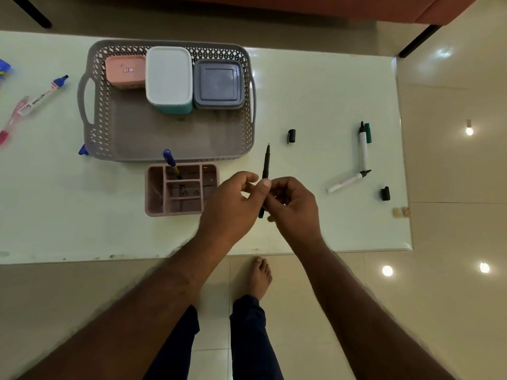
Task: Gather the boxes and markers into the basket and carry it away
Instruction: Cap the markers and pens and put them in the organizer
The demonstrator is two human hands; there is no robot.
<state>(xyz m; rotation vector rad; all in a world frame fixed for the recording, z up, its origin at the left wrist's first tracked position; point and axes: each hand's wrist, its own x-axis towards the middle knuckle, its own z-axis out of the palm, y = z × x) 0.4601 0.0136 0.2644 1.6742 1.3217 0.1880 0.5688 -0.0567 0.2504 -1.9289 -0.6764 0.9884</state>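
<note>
The grey basket [131, 138] sits on the white table and holds a pink box [124, 71], a white-lidded teal box [168, 78] and a grey box [218, 83] along its far side. Over the table's near part, my left hand [233, 204] and my right hand [293, 207] both pinch a thin dark pen [266, 163] that points away from me. Two white markers [363, 149] [347, 182] lie uncapped at the right, with a green cap [368, 133] and two black caps [291, 135] [385, 193] near them. A blue-capped marker [45, 94] and a red one [12, 122] lie at the left.
A pink pen organiser [156, 187] stands just in front of the basket with a blue pen [171, 163] upright in it. A small blue cap [83, 150] lies at the basket's near left corner. The table's near edge [109, 256] is close to my legs.
</note>
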